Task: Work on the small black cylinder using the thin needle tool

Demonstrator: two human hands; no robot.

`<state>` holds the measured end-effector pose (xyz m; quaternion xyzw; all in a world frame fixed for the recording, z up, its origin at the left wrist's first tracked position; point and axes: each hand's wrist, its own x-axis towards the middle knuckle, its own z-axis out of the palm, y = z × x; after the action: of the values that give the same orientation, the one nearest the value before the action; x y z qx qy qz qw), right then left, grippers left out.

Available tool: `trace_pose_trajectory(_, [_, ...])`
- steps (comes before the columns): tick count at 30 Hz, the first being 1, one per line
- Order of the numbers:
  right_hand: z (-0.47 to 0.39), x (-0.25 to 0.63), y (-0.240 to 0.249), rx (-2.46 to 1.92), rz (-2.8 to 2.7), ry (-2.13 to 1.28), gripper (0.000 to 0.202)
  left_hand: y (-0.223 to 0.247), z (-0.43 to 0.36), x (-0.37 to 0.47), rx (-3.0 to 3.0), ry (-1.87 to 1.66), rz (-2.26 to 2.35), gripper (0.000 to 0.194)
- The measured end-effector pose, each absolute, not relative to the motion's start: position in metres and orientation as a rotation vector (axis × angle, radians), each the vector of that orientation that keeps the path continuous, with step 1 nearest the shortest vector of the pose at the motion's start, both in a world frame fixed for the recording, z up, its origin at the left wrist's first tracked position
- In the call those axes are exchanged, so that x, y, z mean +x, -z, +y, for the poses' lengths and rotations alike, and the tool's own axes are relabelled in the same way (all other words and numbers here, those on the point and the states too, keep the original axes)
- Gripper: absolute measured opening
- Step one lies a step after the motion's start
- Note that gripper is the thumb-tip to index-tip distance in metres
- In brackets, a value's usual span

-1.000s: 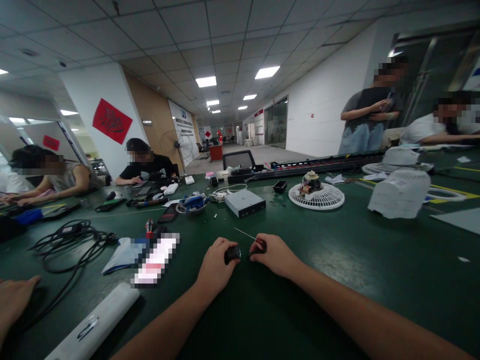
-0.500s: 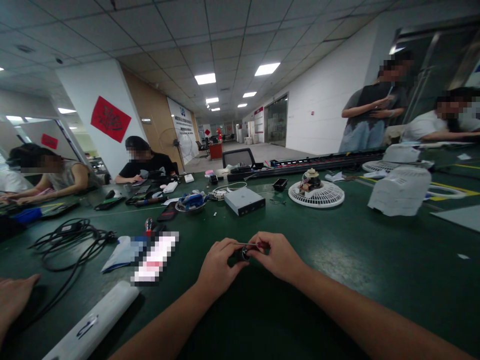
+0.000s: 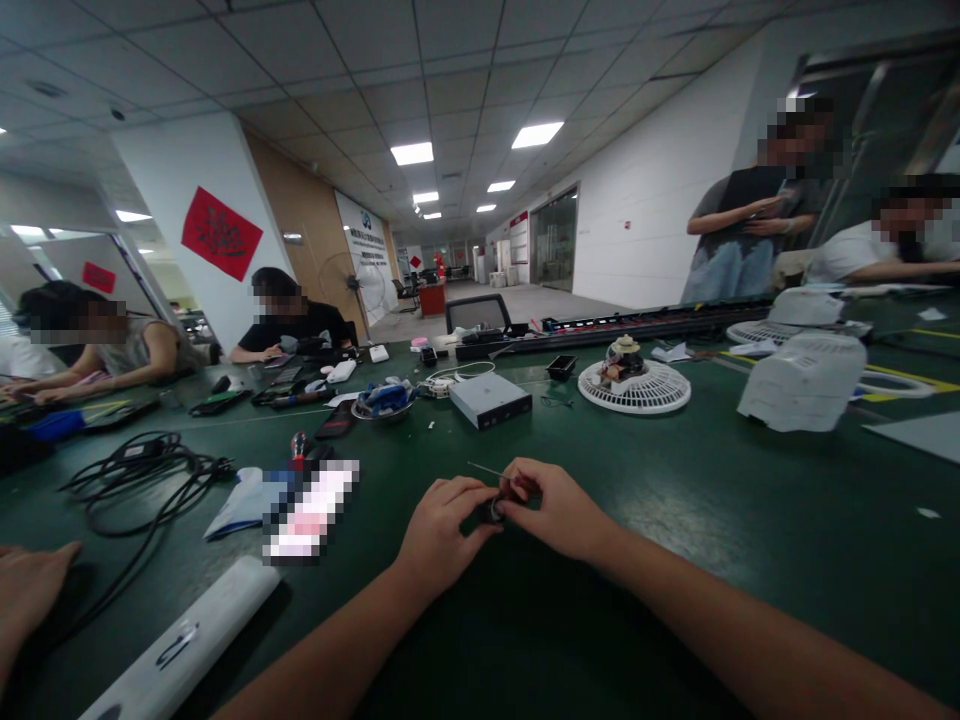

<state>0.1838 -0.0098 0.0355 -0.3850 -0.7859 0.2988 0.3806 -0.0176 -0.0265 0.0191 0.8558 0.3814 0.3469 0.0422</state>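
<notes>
Over the green table (image 3: 675, 600), my left hand (image 3: 448, 530) is closed around a small dark round part (image 3: 493, 510) with a metallic rim. My right hand (image 3: 544, 508) meets it from the other side; its thumb touches the part's edge. A thin metal rod (image 3: 487, 469), like a slim tool, sticks out leftward from my right hand's closed fingers, above the left fingertips. The rod's other end and much of the part are hidden by the fingers.
Ahead lie a silver box-shaped drive (image 3: 490, 401), a white fan grille (image 3: 652, 388) and a small black tray (image 3: 561, 367). A white bar (image 3: 187, 640), black cables (image 3: 142, 470) and another person's hand (image 3: 34, 590) are at left. White housing (image 3: 802, 380) stands at right.
The thin rod has tilted, its left tip now raised clear of my left fingers. Both hands have stayed nearly in place, shifting slightly right.
</notes>
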Motion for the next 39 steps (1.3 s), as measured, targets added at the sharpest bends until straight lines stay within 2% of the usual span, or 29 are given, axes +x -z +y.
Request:
trace_pose_trajectory(4, [-0.005,0.186,-0.031,-0.879,-1.923,-1.129,0.018,-0.019,-0.028,-0.016,2.671,-1.079,1.128,0.036])
trace_pose_trajectory(7, [-0.003,0.188,-0.027,-0.84,-1.907,-1.243,0.024,-0.019,-0.028,-0.015,2.686,-1.047,1.145,0.037])
trace_pose_trajectory(10, [-0.003,0.188,-0.027,-0.902,-1.972,-1.153,0.021,-0.018,-0.027,-0.017,2.686,-1.008,1.16,0.036])
trace_pose_trajectory(16, [-0.009,0.184,-0.031,-1.071,-2.096,-0.686,0.011,-0.017,-0.024,-0.021,2.63,-1.013,1.125,0.041])
trace_pose_trajectory(19, [-0.007,0.183,-0.03,-1.102,-2.034,-0.728,0.016,-0.017,-0.024,-0.021,2.627,-1.03,1.134,0.04])
trace_pose_trajectory(24, [-0.004,0.185,-0.03,-1.091,-1.899,-1.079,0.028,-0.018,-0.025,-0.021,2.721,-0.968,1.1,0.038])
trace_pose_trajectory(29, [-0.011,0.183,-0.033,-1.192,-2.037,-0.805,0.025,-0.016,-0.025,-0.022,2.739,-0.956,1.063,0.039])
trace_pose_trajectory(34, [-0.015,0.179,-0.035,-1.208,-2.143,-0.559,0.018,-0.014,-0.022,-0.018,2.56,-1.016,1.253,0.04])
trace_pose_trajectory(39, [0.001,0.197,-0.038,-1.307,-2.177,-0.479,0.026,-0.017,-0.017,-0.019,2.313,-1.067,1.515,0.035])
